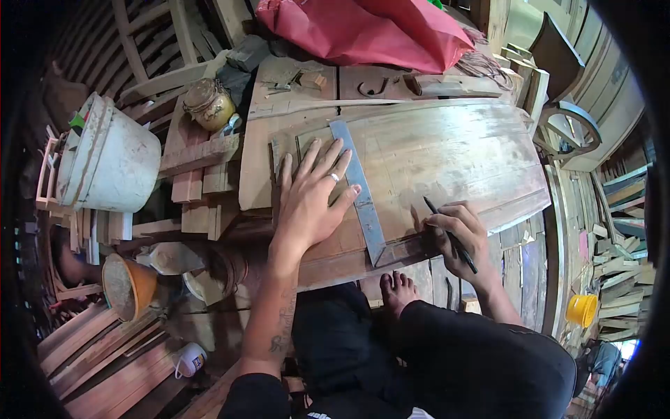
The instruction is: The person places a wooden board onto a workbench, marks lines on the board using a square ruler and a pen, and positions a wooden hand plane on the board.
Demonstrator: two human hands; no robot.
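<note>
My left hand point(315, 192), with a ring on one finger, lies flat with fingers spread on a wooden board point(447, 146). Its thumb and fingertips touch the edge of a flat metal ruler point(361, 188), which lies across the board down to the near edge. To the right of the ruler, my right hand point(460, 237) is closed around a black pen point(452, 236). The pen slants, with its upper end toward the board's middle and its lower end toward me. Whether its tip touches the wood, I cannot tell.
A red sheet point(370, 31) lies beyond the board. At left stand a white bucket point(118, 157), a lidded jar point(209, 105) and an orange bucket point(132, 286). A yellow container point(581, 309) is at right, near stacked wood strips. My bare foot point(399, 290) shows below the board.
</note>
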